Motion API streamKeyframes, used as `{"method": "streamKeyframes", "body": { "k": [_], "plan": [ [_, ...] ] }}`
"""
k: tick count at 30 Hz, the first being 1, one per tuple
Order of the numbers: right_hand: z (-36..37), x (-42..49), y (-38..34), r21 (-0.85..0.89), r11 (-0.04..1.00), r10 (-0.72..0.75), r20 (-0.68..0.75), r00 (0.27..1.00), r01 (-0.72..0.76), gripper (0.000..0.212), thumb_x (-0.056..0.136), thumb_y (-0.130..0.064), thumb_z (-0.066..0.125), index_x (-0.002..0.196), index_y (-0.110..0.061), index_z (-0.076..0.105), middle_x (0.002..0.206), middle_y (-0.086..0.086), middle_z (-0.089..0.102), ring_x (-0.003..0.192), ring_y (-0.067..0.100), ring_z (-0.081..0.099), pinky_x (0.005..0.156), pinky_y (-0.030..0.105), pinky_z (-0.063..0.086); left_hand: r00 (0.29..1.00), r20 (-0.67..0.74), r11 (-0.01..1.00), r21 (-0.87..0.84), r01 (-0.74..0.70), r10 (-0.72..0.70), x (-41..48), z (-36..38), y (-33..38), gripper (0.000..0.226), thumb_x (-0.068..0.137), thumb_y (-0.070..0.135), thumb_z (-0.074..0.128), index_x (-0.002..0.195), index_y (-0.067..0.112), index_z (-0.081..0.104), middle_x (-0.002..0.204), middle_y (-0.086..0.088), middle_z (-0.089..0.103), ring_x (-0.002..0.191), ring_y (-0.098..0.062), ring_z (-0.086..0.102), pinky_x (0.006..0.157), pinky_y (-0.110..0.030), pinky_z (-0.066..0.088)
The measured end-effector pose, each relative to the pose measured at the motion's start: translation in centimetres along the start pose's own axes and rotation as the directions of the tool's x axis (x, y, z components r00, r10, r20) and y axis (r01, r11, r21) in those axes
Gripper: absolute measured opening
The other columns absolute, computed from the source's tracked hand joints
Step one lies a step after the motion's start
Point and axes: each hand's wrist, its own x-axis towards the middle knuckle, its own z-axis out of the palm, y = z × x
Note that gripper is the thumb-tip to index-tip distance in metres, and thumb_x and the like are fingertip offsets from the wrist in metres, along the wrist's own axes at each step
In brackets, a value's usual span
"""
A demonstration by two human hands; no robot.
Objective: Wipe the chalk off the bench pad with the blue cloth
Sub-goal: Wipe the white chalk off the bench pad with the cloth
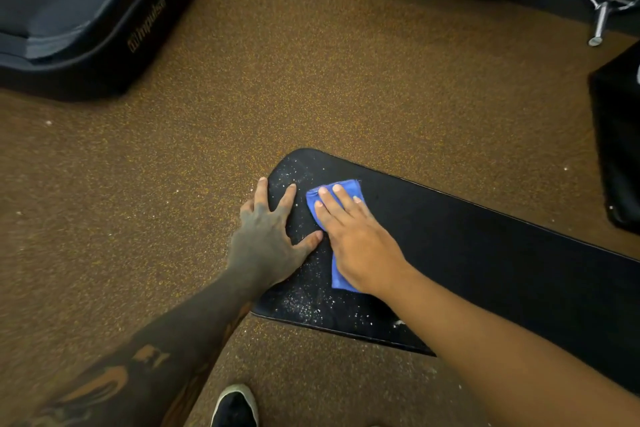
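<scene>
The cloth (339, 274), blue and folded, lies flat on the near end of the bench pad (485, 253), close to its rounded tip. The right hand (356, 236) presses down on it with straight fingers, palm flat, nothing curled round the fabric; blue shows past the fingertips and again below the heel of the hand. White chalk (304, 305) speckles the black pad around the cloth, thickest along the near edge and again up by the tip.

Just beside it, the left hand (266, 239) rests on the pad's end, fingers spread and relaxed, gripping nothing. Its thumb and forefinger lie on the top surface, the thumb nearly touching the cloth, while the other fingers reach over the pad's left edge. The forearm behind it is heavily tattooed.

The pad runs off to the right over a brown speckled floor (311, 80), with a few white flecks scattered on it. A dark shoe (235, 407) with a pale sole stands at the bottom. A dark machine base (86, 28) fills the far left corner, and a chrome leg (602, 14) stands at the far right.
</scene>
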Motion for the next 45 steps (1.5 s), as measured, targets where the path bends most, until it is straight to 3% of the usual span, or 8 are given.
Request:
{"method": "streamKeyframes", "body": {
  "k": [5, 10, 14, 18, 22, 26, 30, 45],
  "plan": [
    [0.7, 1.0, -1.1, 0.038, 0.969, 0.246, -0.083, 0.966, -0.244, 0.059, 0.092, -0.014, 0.036, 0.150, -0.012, 0.022, 0.161, 0.004, 0.010, 0.148, 0.023, -0.002, 0.120, 0.043, 0.005, 1.000, -0.009, 1.000, -0.009, -0.002, 0.001, -0.1, 0.1, -0.1, 0.092, 0.083, 0.075, 0.051, 0.156, 0.041, 0.006, 0.166, -0.002, -0.010, 0.149, -0.033, 0.012, 0.106, -0.051, 0.041],
    [0.3, 0.8, 0.5, -0.012, 1.000, 0.009, -0.043, 0.999, -0.010, 0.061, 0.086, -0.015, 0.021, 0.145, -0.009, 0.035, 0.156, 0.008, 0.025, 0.146, 0.026, 0.014, 0.117, 0.046, 0.013, 1.000, -0.005, 0.999, -0.025, -0.024, 0.024, -0.2, -0.1, -0.5, 0.091, 0.083, 0.073, 0.053, 0.156, 0.042, 0.007, 0.166, -0.001, -0.010, 0.148, -0.031, 0.013, 0.105, -0.049, 0.042],
    [-0.5, 3.7, 1.4, 0.130, 0.869, 0.494, -0.168, 0.853, -0.478, 0.064, 0.079, 0.000, 0.036, 0.143, -0.002, 0.033, 0.157, 0.017, 0.019, 0.146, 0.035, 0.010, 0.116, 0.053, 0.016, 0.999, -0.014, 0.999, -0.023, -0.031, 0.031, -0.2, 0.0, -0.7, 0.090, 0.083, 0.074, 0.052, 0.155, 0.043, 0.007, 0.166, 0.000, -0.010, 0.147, -0.032, 0.015, 0.103, -0.050, 0.043],
    [0.3, 2.7, -1.6, 0.031, 0.976, 0.219, -0.097, 0.971, -0.217, 0.066, 0.088, -0.018, 0.043, 0.150, -0.008, 0.020, 0.160, 0.010, 0.010, 0.147, 0.029, 0.000, 0.119, 0.048, 0.006, 0.999, -0.025, 0.999, -0.004, -0.034, 0.034, -0.1, 0.1, -0.6, 0.089, 0.084, 0.073, 0.051, 0.155, 0.043, 0.007, 0.167, 0.000, -0.010, 0.147, -0.031, 0.018, 0.101, -0.049, 0.045],
    [-0.2, 4.7, 0.2, 0.053, 0.883, 0.470, -0.146, 0.871, -0.467, 0.063, 0.090, -0.008, 0.035, 0.150, -0.009, 0.017, 0.161, 0.008, 0.007, 0.147, 0.027, -0.002, 0.119, 0.046, 0.005, 0.999, -0.020, 0.999, 0.004, -0.031, 0.032, -0.2, 0.0, -0.6, 0.090, 0.084, 0.075, 0.049, 0.155, 0.043, 0.006, 0.166, 0.001, -0.010, 0.146, -0.030, 0.019, 0.101, -0.050, 0.045],
    [-0.4, 4.8, 0.2, -0.024, 0.985, 0.169, -0.048, 0.984, -0.170, 0.061, 0.092, -0.020, 0.025, 0.151, -0.009, 0.014, 0.161, 0.006, 0.006, 0.148, 0.024, -0.004, 0.118, 0.041, -0.001, 0.999, -0.029, 0.999, -0.006, -0.037, 0.036, -0.1, 0.1, -0.8, 0.089, 0.084, 0.075, 0.050, 0.155, 0.043, 0.008, 0.166, 0.001, -0.009, 0.145, -0.030, 0.020, 0.102, -0.049, 0.044],
    [-1.3, 6.0, 2.7, 0.025, 0.915, 0.404, -0.102, 0.909, -0.404, 0.062, 0.092, -0.004, 0.034, 0.150, -0.008, 0.015, 0.161, 0.008, 0.006, 0.147, 0.027, -0.003, 0.119, 0.046, 0.006, 0.999, -0.023, 0.999, 0.004, -0.032, 0.032, -0.1, 0.2, -0.8, 0.090, 0.083, 0.077, 0.048, 0.155, 0.044, 0.006, 0.166, 0.002, -0.011, 0.144, -0.030, 0.021, 0.100, -0.049, 0.045],
    [-1.2, 8.2, 2.2, 0.003, 0.999, 0.037, -0.042, 0.998, -0.037, 0.058, 0.094, -0.004, 0.034, 0.151, -0.010, 0.019, 0.160, 0.004, 0.011, 0.148, 0.022, 0.001, 0.120, 0.042, 0.006, 0.998, -0.059, 0.991, -0.133, -0.020, 0.012, -0.1, 0.1, -1.1, 0.113, 0.072, 0.075, 0.065, 0.156, 0.036, 0.000, 0.167, 0.006, -0.002, 0.147, -0.026, 0.022, 0.105, -0.047, 0.042]
  ]
}}
